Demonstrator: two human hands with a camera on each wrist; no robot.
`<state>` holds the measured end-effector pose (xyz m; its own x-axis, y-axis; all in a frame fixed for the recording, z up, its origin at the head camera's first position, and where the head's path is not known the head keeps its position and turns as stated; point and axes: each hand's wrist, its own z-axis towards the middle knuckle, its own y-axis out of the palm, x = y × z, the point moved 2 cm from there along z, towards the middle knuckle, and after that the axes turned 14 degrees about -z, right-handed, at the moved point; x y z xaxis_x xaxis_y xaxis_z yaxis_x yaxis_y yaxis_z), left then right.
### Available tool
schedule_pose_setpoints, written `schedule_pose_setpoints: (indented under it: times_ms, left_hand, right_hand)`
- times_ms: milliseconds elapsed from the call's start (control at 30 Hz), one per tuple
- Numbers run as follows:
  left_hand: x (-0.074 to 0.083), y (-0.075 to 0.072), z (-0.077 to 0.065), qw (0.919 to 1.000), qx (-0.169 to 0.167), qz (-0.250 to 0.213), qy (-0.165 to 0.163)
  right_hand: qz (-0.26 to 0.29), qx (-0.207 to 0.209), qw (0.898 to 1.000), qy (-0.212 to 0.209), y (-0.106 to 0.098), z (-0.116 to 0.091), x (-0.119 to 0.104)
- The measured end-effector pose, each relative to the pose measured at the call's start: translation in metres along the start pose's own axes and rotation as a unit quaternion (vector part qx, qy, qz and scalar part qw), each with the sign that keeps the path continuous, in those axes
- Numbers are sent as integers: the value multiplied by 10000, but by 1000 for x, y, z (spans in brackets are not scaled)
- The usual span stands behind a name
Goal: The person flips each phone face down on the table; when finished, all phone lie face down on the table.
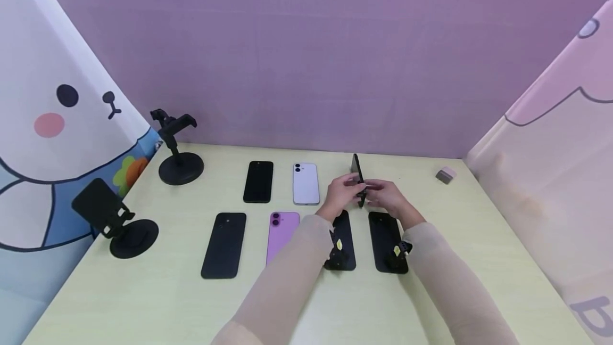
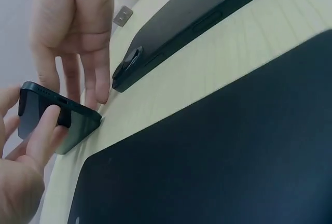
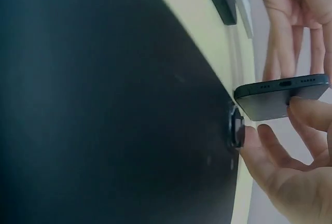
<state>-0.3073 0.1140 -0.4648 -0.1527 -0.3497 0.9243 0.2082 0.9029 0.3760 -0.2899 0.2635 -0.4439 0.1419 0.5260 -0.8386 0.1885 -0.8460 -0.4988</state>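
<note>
A dark smartphone (image 1: 356,166) stands on its long edge between the two hands, toward the back of the table, its charging-port end facing the wearer. My left hand (image 1: 341,194) holds it from the left, with fingers on its face in the left wrist view, where the phone (image 2: 85,125) looks tilted. From the right, my right hand (image 1: 389,196) grips the same phone, thumb at the port end (image 3: 285,84) in the right wrist view. Below the wrists lie two black phones, one under the left forearm (image 1: 347,238) and another black phone (image 1: 381,228) by the right wrist.
Left of the arms lie a black phone (image 1: 223,246) and a purple phone (image 1: 278,230). Behind them are another black phone (image 1: 258,182) and a pale lavender phone (image 1: 305,185). Two black phone stands, a rear stand (image 1: 181,169) and a front stand (image 1: 134,238), occupy the left edge. A small grey block (image 1: 445,175) sits at back right.
</note>
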Motion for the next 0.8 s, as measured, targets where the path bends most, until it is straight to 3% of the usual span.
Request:
schedule_pose_setpoints:
  times_ms: [133,233,300,400,600,700,800]
  left_hand:
    - [3,-1,0,9994,-107,314,107]
    - [5,-3,0,9959,-70,876,215]
    - [5,-6,0,9891,-83,1437,305]
    - [6,-9,2,9699,-126,2399,387]
    - [11,-7,0,9143,-197,4039,235]
    - [12,-7,-1,8925,-231,4497,259]
    - [12,-7,-2,8786,-270,4756,343]
  right_hand:
    - [-156,1,9999,61,0,2,2]
    - [-297,-21,9995,61,0,3,4]
    - [-399,4,9992,71,0,4,4]
    - [-646,59,9978,145,1,4,5]
    - [-1261,295,9908,401,5,5,6]
    - [-1587,401,9854,459,8,6,5]
    - [-1871,450,9801,487,9,5,2]
